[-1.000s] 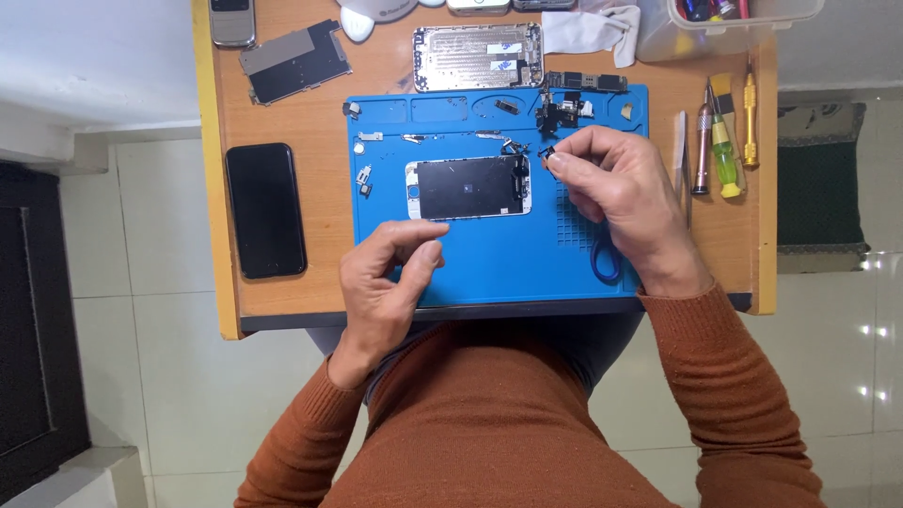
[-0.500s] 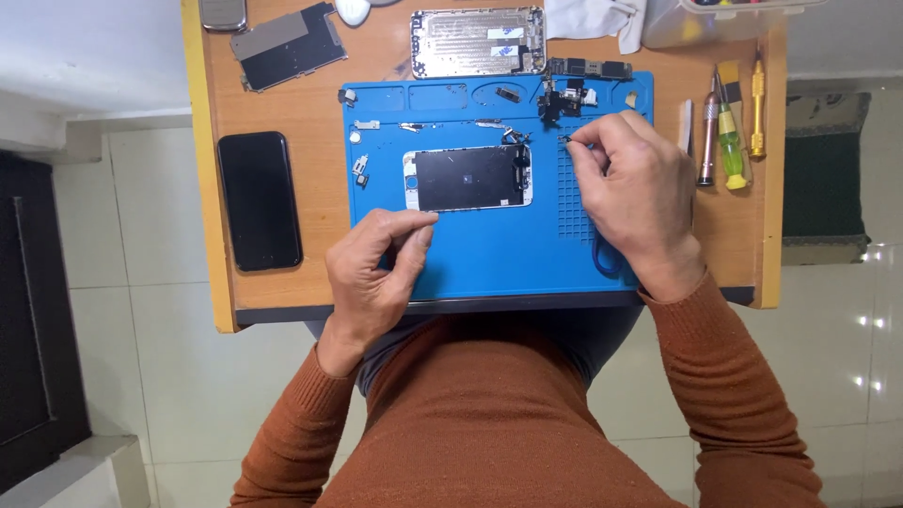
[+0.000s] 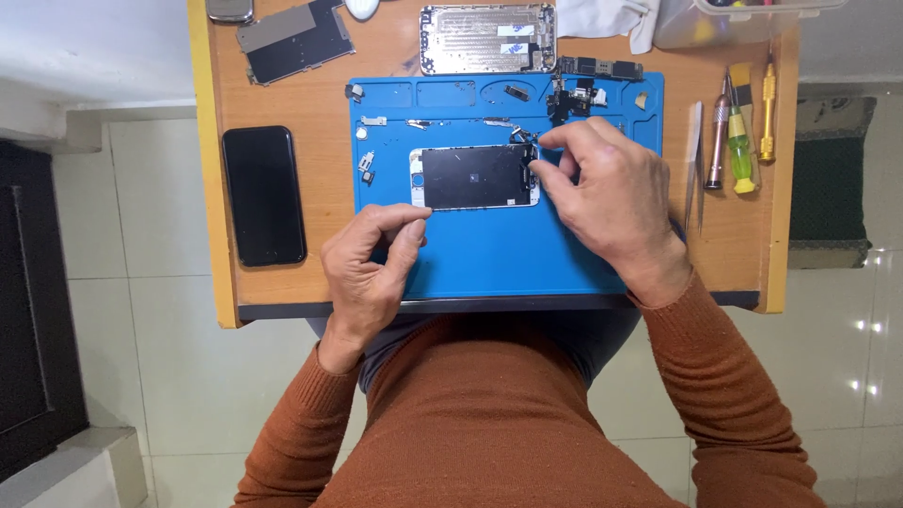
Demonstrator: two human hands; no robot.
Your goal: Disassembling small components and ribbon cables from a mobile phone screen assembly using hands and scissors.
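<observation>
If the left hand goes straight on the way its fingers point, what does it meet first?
Probably the phone screen assembly: the left hand points up and right toward its lower left corner across the bare blue mat.

We saw a bright blue work mat [image 3: 489, 249] on an orange-brown wooden table [image 3: 282, 292]; the phone screen panel [image 3: 473, 177] on it was black with a white border; a plain black phone [image 3: 264, 196] lay beside; our sleeves [image 3: 715, 376] were rust orange; one screwdriver [image 3: 739, 141] was green and yellow.
</observation>
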